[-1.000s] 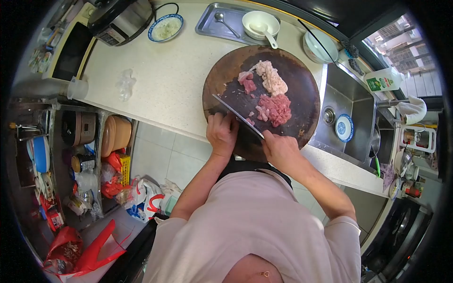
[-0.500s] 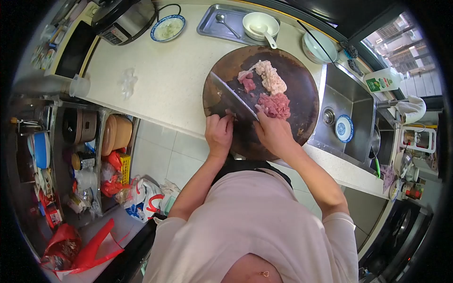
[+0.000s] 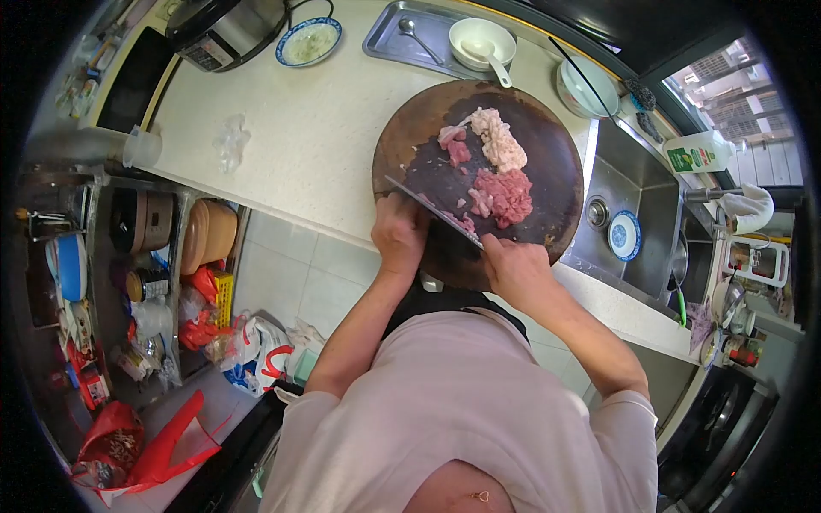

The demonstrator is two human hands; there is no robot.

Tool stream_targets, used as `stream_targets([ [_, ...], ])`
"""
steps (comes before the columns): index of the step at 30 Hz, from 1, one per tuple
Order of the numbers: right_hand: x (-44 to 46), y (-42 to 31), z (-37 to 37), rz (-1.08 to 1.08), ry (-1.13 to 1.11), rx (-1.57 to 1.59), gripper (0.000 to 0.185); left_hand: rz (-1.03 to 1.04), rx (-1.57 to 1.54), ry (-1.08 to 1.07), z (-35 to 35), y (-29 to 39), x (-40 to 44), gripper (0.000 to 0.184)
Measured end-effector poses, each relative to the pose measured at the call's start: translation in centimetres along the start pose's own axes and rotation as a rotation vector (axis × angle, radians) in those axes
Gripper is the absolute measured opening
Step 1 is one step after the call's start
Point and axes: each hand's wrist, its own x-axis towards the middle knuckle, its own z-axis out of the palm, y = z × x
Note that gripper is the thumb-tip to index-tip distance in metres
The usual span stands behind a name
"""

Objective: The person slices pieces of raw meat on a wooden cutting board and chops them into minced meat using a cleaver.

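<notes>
My right hand (image 3: 516, 267) is wrapped round the handle of a kitchen knife (image 3: 434, 210). Its blade slants up and left across the near part of a round wooden chopping board (image 3: 560, 171). Close behind the blade, my left hand (image 3: 399, 229) is curled with its fingers bent; what lies under the fingertips is hidden. Small meat slices (image 3: 464, 222) lie along the blade's far side. Farther back are a heap of red chopped meat (image 3: 508, 197), a pile of pale chopped fat (image 3: 502, 141) and a few pink meat chunks (image 3: 456, 147).
Behind the board stands a metal tray (image 3: 385, 41) with a spoon (image 3: 419, 41) and a white bowl (image 3: 466, 38). A blue-rimmed dish (image 3: 308, 43) is at back left. To the right, the sink (image 3: 650, 197) holds a small bowl (image 3: 625, 235). A glass bowl (image 3: 586, 90) sits behind it.
The knife has come nearer my body and lies flatter, with my right hand lower. My left hand has shifted slightly farther from me. Fresh meat slices now show beside the blade.
</notes>
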Motion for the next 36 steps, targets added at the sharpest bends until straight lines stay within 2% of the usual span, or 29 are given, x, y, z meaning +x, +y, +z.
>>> stream_targets([
  [8,6.5,-1.2,2.1,-0.023,0.015,-0.065,0.007,0.035,0.046,-0.022,0.6,-0.2,0.2,0.013],
  [9,6.7,-1.1,2.1,0.031,0.022,-0.033,0.011,0.031,0.066,-0.032,0.6,-0.2,0.2,0.014],
  [12,5.9,0.4,1.7,0.066,0.166,0.093,0.013,0.018,0.074,-0.047,0.5,-0.2,0.0,0.015],
  [16,3.0,-0.2,0.5,0.114,0.084,0.132,0.014,-0.014,0.063,-0.079,0.2,-0.1,0.2,0.012],
  [19,1.5,-0.2,0.8,0.056,0.11,0.08,0.014,0.008,0.024,-0.044,0.4,-0.3,0.2,0.01],
  [22,1.8,-0.2,0.0,0.124,-0.034,0.117,0.013,0.021,0.04,-0.061,0.4,-0.3,0.3,0.009],
  [25,4.2,-0.5,0.7,0.063,-0.01,0.05,0.015,0.033,0.052,-0.063,0.7,-0.7,0.2,0.008],
  [28,7.3,-0.9,1.8,-0.004,0.103,0.047,0.013,0.042,0.071,-0.067,0.8,-0.9,0.0,0.008],
  [33,5.8,-0.6,1.0,0.164,0.129,0.175,0.015,0.048,0.039,-0.022,0.7,-0.7,0.1,0.008],
  [36,3.8,-1.6,-0.4,0.199,0.012,0.196,0.015,0.013,0.033,-0.035,0.7,-0.7,-0.1,0.009],
])
